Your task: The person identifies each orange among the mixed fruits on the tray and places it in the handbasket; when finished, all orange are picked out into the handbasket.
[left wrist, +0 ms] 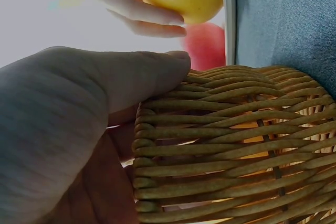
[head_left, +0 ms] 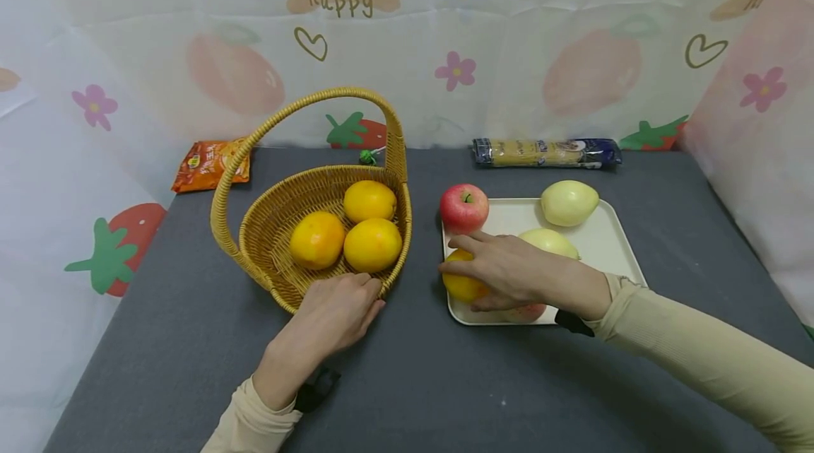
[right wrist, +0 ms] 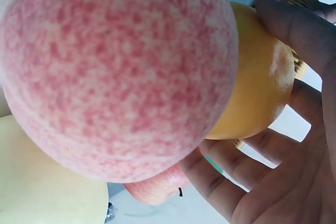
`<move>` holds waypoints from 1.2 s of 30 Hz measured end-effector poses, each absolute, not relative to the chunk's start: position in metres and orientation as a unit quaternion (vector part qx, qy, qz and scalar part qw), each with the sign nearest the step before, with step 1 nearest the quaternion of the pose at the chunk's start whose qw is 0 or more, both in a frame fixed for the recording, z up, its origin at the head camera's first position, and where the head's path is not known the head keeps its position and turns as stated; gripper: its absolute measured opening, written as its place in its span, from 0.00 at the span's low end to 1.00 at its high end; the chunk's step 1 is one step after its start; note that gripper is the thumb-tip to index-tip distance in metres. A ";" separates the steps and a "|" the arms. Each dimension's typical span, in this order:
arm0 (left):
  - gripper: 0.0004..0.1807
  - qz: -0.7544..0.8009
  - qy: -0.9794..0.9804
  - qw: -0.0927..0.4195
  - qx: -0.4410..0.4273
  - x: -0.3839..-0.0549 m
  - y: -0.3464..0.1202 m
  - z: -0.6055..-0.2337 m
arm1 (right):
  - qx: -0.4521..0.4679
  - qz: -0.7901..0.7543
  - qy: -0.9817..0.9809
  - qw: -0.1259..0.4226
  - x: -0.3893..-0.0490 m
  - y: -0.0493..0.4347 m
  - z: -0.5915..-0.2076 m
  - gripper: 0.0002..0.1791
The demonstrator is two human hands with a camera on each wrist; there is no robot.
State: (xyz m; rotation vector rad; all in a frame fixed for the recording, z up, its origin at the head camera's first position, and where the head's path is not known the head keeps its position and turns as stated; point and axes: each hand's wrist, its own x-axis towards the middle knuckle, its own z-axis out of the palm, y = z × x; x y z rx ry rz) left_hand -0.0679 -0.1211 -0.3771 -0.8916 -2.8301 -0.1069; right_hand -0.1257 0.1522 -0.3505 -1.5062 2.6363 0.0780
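Observation:
My left hand [head_left: 337, 308] grips the near rim of the wicker basket [head_left: 251, 227], thumb on one side of the weave and fingers on the other [left wrist: 231, 145]. Three oranges [head_left: 372, 244] lie inside the basket, towards its right side. Over the left part of the cream tray [head_left: 610, 248], my right hand [head_left: 509, 266] has its thumb and fingers curled around another orange [right wrist: 257, 77]. A pink speckled fruit [right wrist: 121, 72] sits close by, partly under the right wrist in the head view. Behind the held orange is a red apple [head_left: 463, 207].
Two pale green fruits [head_left: 569, 203] lie on the tray. An orange snack packet [head_left: 206, 167] lies behind the basket at the left. A long pack of noodles [head_left: 547, 153] lies along the back edge, before a printed cloth. The basket's tall handle [head_left: 343, 94] arches over it.

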 end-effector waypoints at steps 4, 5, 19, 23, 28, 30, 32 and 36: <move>0.12 -0.039 -0.951 0.082 -0.297 -0.068 -0.121 -0.377 | -0.498 0.026 0.865 0.047 -0.126 0.152 -0.351 0.36; 0.12 -0.040 -0.951 0.081 -0.296 -0.068 -0.121 -0.378 | -0.499 0.027 0.865 0.046 -0.126 0.152 -0.351 0.36; 0.12 -0.038 -0.950 0.085 -0.297 -0.068 -0.122 -0.379 | -0.496 0.029 0.866 0.046 -0.126 0.152 -0.351 0.35; 0.12 -0.039 -0.950 0.087 -0.298 -0.068 -0.122 -0.379 | -0.493 0.027 0.868 0.049 -0.127 0.151 -0.350 0.35; 0.12 -0.039 -0.949 0.091 -0.299 -0.068 -0.122 -0.379 | -0.491 0.024 0.869 0.046 -0.127 0.151 -0.350 0.35; 0.12 -0.039 -0.949 0.092 -0.300 -0.068 -0.122 -0.379 | -0.491 0.025 0.870 0.045 -0.127 0.151 -0.350 0.35; 0.12 -0.039 -0.949 0.092 -0.300 -0.068 -0.122 -0.379 | -0.490 0.026 0.870 0.044 -0.127 0.151 -0.351 0.35; 0.12 -0.039 -0.949 0.092 -0.300 -0.068 -0.122 -0.379 | -0.490 0.025 0.870 0.041 -0.127 0.152 -0.352 0.34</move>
